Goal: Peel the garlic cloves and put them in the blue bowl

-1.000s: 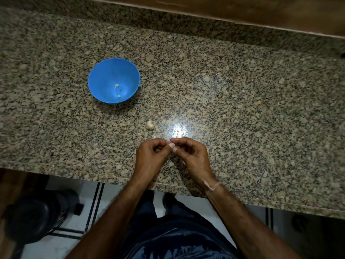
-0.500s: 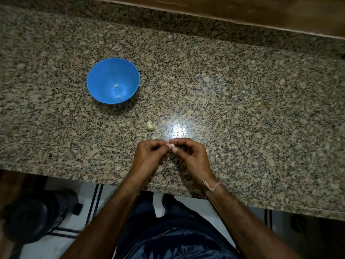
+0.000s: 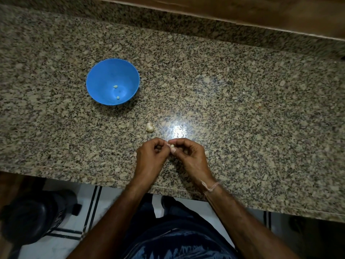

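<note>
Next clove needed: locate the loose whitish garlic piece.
Head view: the whitish garlic piece lies on the speckled granite counter, just beyond the left hand, right of the round blue plastic bowl.

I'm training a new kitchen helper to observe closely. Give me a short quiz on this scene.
1. How many cloves lie in the bowl?
2. True or false: the garlic piece on the counter touches the bowl.
3. The held clove is: A in the bowl; B between left hand and right hand fingertips; C on the counter.
Key: 1 two; 2 false; 3 B.
</note>
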Motion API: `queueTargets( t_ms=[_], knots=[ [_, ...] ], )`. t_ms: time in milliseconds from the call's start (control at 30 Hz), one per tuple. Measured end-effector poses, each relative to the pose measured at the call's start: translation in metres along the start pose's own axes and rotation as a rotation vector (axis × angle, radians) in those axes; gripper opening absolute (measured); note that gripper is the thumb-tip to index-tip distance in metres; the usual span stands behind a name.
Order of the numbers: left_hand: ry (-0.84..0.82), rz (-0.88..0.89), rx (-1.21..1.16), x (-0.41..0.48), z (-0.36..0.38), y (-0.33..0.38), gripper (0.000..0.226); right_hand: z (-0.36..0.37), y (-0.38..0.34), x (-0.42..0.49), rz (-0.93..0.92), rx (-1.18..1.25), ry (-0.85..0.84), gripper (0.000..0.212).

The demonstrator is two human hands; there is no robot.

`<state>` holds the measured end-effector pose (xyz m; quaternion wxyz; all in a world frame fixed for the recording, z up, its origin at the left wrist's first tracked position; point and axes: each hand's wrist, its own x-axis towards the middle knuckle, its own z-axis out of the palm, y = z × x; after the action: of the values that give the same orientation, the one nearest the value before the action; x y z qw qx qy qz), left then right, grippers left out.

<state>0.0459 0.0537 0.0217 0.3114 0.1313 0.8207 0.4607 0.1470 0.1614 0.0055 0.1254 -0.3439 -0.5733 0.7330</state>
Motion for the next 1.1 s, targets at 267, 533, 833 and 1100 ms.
queueTargets(
  t_ms=[267,533,833,1100],
  knots=[
    [0.115,-0.024,0.085,0.004,0.002,-0.012,0.005,0.002,0.002,0.007,0.17,0.139,0.069,0.021],
    [0.05,0.039,-0.021,0.0,0.002,-0.008,0.007,0.004,0.003,0.007,0.213,0.213,0.067,0.018],
    [-0.031,0.011,-0.138,0.001,-0.007,-0.009,0.007,-0.001,0.0,0.009,0.124,0.069,0.059,0.016],
    [-0.157,-0.169,-0.453,0.003,-0.009,-0.016,0.011,-0.001,0.0,0.008,0.114,0.068,0.052,0.017]
  ],
)
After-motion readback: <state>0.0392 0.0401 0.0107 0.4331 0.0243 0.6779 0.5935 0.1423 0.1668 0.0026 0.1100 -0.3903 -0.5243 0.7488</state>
